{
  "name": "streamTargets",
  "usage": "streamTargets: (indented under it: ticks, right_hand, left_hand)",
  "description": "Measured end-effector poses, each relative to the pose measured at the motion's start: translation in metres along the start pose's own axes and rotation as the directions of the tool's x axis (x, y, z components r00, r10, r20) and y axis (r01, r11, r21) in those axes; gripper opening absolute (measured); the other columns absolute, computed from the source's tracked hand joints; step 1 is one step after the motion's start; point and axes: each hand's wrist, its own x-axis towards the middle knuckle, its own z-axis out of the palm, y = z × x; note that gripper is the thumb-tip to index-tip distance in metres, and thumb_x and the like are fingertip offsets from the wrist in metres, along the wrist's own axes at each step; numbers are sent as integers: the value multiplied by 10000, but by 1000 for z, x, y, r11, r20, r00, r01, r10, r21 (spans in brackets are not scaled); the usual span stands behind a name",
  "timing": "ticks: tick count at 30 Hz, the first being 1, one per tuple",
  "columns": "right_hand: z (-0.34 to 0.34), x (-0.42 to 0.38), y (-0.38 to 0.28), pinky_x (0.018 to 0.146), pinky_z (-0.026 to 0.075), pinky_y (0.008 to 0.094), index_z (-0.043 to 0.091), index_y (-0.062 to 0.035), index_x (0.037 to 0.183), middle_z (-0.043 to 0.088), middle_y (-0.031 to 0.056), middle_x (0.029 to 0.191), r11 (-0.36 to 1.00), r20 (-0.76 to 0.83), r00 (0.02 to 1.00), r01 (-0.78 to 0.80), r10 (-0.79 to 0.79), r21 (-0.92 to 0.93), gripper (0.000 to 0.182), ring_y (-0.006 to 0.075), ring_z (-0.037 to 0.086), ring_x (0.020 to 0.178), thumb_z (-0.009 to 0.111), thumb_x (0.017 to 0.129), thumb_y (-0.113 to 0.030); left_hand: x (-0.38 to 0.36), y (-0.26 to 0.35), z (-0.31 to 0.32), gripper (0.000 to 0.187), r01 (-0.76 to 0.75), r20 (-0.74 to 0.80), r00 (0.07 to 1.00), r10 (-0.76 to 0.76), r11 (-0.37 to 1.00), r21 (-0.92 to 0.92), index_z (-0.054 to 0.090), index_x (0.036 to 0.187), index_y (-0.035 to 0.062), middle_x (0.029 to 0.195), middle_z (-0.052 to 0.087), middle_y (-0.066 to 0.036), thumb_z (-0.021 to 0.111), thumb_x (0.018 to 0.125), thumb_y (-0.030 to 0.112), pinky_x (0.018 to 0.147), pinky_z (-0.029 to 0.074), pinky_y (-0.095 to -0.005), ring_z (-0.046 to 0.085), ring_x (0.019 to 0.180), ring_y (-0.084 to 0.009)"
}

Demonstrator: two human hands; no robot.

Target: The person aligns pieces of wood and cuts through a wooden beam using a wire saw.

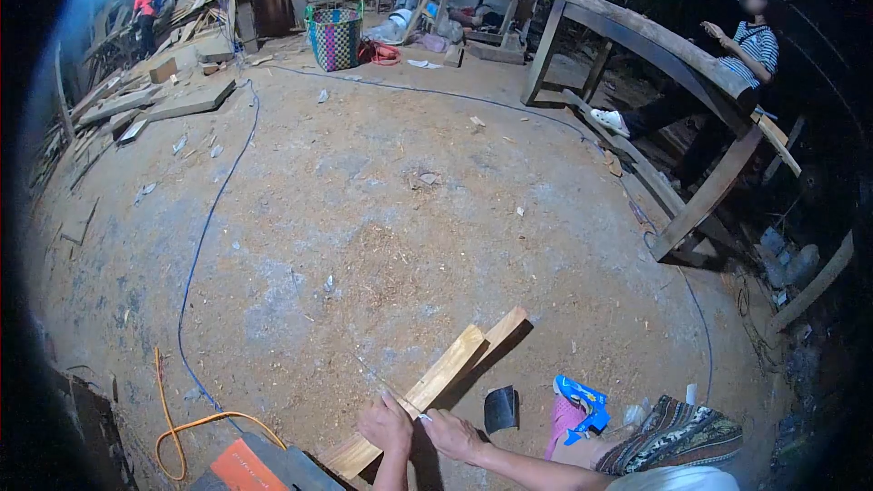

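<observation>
Left grip (386,423): clasped over a straight, squared bar of pale yellow wood (446,371), lying diagonally beneath. Right grip (453,435), beside it: fingers curled, contents indiscernible. Beyond: second, browner wooden bar (506,328), alongside the first. Rightward: dark curved sheet piece (501,410).

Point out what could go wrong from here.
The bare left hand and right hand, close together at the timber, could pick up splinters. The orange cable curves loosely over the ground and might snag a foot.
</observation>
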Motion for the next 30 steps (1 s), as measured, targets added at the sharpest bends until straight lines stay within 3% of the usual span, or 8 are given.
streamTargets:
  ticks: [2, 5, 14, 21, 25, 30]
  right_hand:
    - [-3, 1, 0, 644, 486, 558, 503, -29, 990, 580, 246, 892, 997, 94, 993, -67, 70, -36, 237, 469, 596, 742, 453, 979, -260]
    - [-4, 3, -1, 638, 485, 565, 509, -25, 993, 571, 250, 914, 994, 137, 989, -43, 57, -103, 228, 473, 599, 748, 464, 971, -246]
    - [-11, 11, -4, 664, 501, 563, 544, -24, 988, 616, 269, 856, 988, 195, 980, -20, 50, -153, 274, 479, 620, 769, 435, 969, -275]
    - [-5, 7, -5, 664, 489, 574, 541, 2, 956, 626, 287, 887, 989, 179, 975, -112, 128, -99, 299, 479, 617, 780, 446, 969, -282]
    - [-3, 4, -4, 649, 489, 571, 523, 1, 946, 623, 267, 860, 994, 86, 992, -82, 88, -69, 299, 472, 616, 789, 463, 972, -291]
    - [-9, -2, -9, 617, 492, 560, 497, -23, 946, 590, 253, 834, 998, 5, 1000, -29, 30, -60, 246, 473, 607, 757, 493, 967, -268]
  left_hand:
    - [1, 1, 5, 401, 46, 10, 999, -46, 999, -8, 702, 779, 1, 840, 653, -195, 485, 931, 301, 746, 446, -499, 595, 824, -369]
    - [3, 0, 10, 405, 81, -5, 997, -81, 997, 2, 709, 791, -4, 835, 662, -199, 481, 930, 302, 744, 455, -503, 603, 823, -375]
    - [3, 9, -1, 417, 109, 63, 991, -114, 991, 77, 723, 830, 15, 871, 680, -180, 451, 934, 313, 770, 459, -503, 609, 869, -378]
    - [1, 9, -1, 417, 108, 33, 993, -110, 992, 65, 725, 821, 13, 878, 680, -190, 457, 923, 316, 793, 456, -499, 607, 891, -377]
    - [4, 11, -3, 410, 160, 103, 981, -167, 985, 66, 724, 823, 10, 881, 680, -187, 461, 915, 311, 795, 454, -499, 607, 887, -372]
    - [3, 13, -2, 401, 135, 21, 990, -139, 983, 127, 724, 820, 12, 877, 680, -181, 466, 905, 307, 770, 461, -488, 611, 873, -363]
